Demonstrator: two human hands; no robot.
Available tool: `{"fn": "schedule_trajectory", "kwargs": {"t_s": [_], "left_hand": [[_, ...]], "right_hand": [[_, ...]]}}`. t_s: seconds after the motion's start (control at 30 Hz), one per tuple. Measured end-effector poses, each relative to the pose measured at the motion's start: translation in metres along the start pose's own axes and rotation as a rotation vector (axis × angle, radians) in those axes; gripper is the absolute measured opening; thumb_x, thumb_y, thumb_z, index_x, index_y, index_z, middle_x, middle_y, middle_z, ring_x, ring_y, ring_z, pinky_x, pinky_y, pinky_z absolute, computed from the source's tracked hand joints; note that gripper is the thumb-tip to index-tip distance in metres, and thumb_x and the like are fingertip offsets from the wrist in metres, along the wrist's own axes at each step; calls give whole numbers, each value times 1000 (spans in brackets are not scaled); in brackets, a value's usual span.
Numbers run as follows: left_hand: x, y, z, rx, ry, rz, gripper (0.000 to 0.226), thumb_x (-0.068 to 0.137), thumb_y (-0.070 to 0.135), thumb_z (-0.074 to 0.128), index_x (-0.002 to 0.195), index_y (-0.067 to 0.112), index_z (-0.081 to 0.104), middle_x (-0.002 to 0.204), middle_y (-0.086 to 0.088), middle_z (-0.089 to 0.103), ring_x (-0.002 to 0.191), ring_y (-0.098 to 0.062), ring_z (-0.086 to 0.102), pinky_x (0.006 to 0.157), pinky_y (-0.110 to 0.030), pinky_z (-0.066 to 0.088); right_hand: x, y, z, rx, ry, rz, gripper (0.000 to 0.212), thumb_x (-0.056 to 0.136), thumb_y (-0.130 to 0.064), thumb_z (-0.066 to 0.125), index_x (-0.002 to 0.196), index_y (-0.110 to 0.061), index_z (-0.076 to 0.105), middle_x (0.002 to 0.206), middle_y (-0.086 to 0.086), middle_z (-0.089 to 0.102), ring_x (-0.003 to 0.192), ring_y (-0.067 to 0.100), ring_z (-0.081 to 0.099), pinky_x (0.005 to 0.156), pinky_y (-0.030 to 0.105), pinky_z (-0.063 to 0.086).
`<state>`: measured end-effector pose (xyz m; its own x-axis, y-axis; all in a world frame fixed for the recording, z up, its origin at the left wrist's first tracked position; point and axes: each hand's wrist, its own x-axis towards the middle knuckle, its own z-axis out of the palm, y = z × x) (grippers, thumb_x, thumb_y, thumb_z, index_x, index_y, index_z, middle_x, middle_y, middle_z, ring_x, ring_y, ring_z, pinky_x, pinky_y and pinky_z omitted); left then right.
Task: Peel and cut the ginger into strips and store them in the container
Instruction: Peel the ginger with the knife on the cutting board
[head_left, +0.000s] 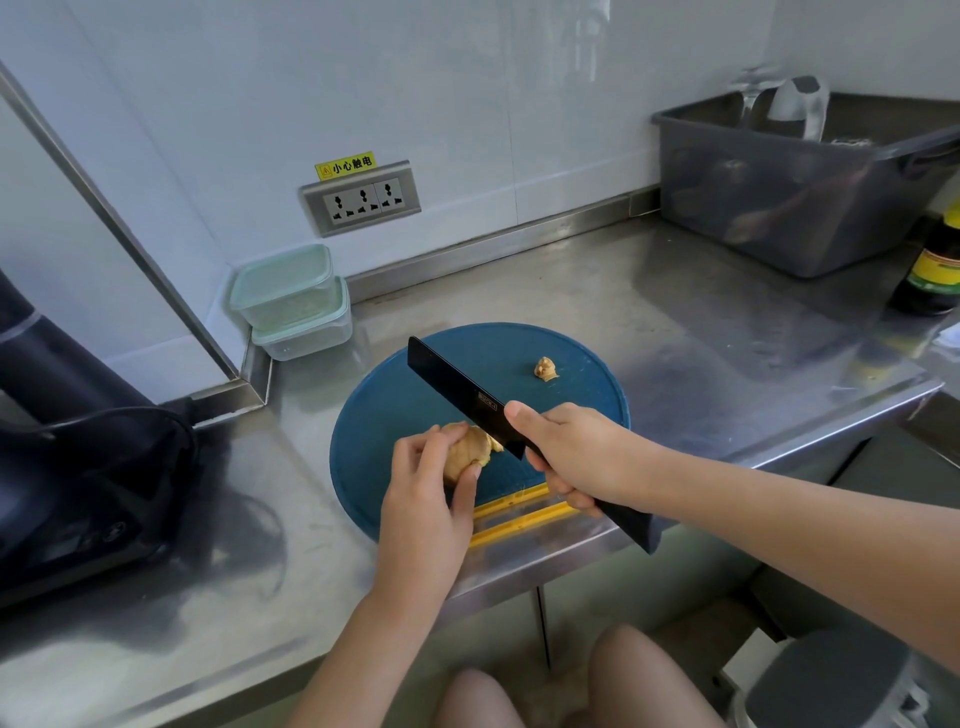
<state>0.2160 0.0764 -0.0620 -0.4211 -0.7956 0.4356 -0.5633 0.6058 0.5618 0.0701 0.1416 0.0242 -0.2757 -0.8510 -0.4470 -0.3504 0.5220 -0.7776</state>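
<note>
Nearest the camera, bare knees (561, 686) show below the edge of the brushed-steel tabletop (675, 322). Over that edge both forearms reach onto a round, dark blue cutting board (374, 415) with a raised rim; two straight yellow bars (524, 514) run along its near side.

The left hand (426, 499) is curled round the ginger (467, 447). Its thumb presses the near side and its fingers wrap over the top, holding the knobby, tan-skinned lump just above or on the board; which of the two cannot be told. The right hand (566, 457) is clenched on the handle of a knife (457, 395), with the thumb stretched forward along the blade's back. The knife is matt black all over, with a flat, rectangular, cleaver-like blade. It slants up and away to the left, and the heel of its edge meets the right side of the ginger.

Farther back on the board, well apart from the hands, lies a small lumpy ginger piece (545, 369).

Beyond the board, in the left corner against the wall, stand two stacked containers (291, 296) of clear plastic with pale green lids. A triple wall socket (361, 200) sits above them on the glossy white wall. A grey translucent plastic bin (779, 197) stands far right, with a dark bottle (930, 270) beside it. A black appliance (62, 441) fills the left edge.
</note>
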Motion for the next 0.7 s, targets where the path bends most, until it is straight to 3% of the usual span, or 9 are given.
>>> {"fn": "schedule_trajectory", "kwargs": {"t_s": [0.27,0.47,0.7], "left_hand": [[0,1,1,5,-3,-15,39,85,20,67,122,24,57,118,1,51,98,-2,45,71,2,33],[1,2,0,9,-15,7,40,85,18,67,122,24,56,119,1,51,101,-1,45,73,5,32],[8,-1,-8,11,-87,11,41,85,22,67,124,28,57,118,7,51,100,2,43,74,6,32]], "right_hand": [[-1,-1,0,-1,0,17,51,101,-53,30,77,-11,47,54,1,40,38,11,33,39,21,35],[-1,0,1,5,-16,41,50,101,-54,29,78,-13,46,56,2,39,39,12,34,40,21,35],[-1,-7,-8,148,-130,211,50,100,-57,30,75,-16,44,47,-2,40,32,10,35,36,17,34]]}}
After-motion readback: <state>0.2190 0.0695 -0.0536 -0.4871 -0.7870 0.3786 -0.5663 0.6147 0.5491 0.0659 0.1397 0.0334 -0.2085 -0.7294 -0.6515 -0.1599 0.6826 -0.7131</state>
